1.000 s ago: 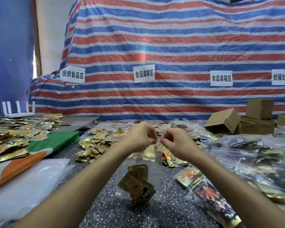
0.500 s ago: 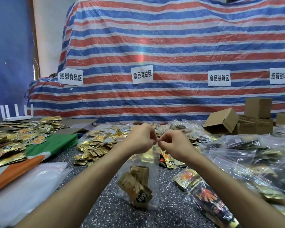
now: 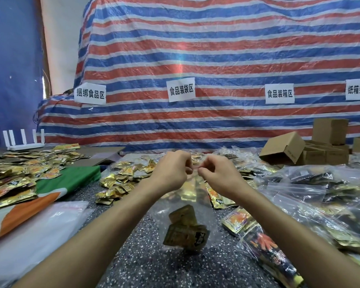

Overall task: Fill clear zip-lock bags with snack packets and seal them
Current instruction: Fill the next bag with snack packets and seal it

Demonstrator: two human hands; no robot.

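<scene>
A clear zip-lock bag [image 3: 204, 208] hangs above the speckled table [image 3: 137, 265], with a few gold snack packets [image 3: 185, 229] lying in its bottom. My left hand [image 3: 172, 171] and my right hand [image 3: 218, 173] pinch the bag's top strip, fingertips almost touching at the middle. The strip itself is mostly hidden behind my fingers. A heap of loose gold packets [image 3: 121, 181] lies on the table just behind my left forearm.
Filled clear bags [image 3: 320, 196] pile up on the right, one with dark packets [image 3: 268, 252] near my right arm. More gold packets [image 3: 15, 175] cover the left side beside a green and orange cloth [image 3: 67, 183]. Cardboard boxes [image 3: 285, 146] stand at back right, a white router [image 3: 25, 142] at back left.
My hands have stayed together at the bag's top, and the hanging bag has swung slightly to the right. The packets inside have shifted.
</scene>
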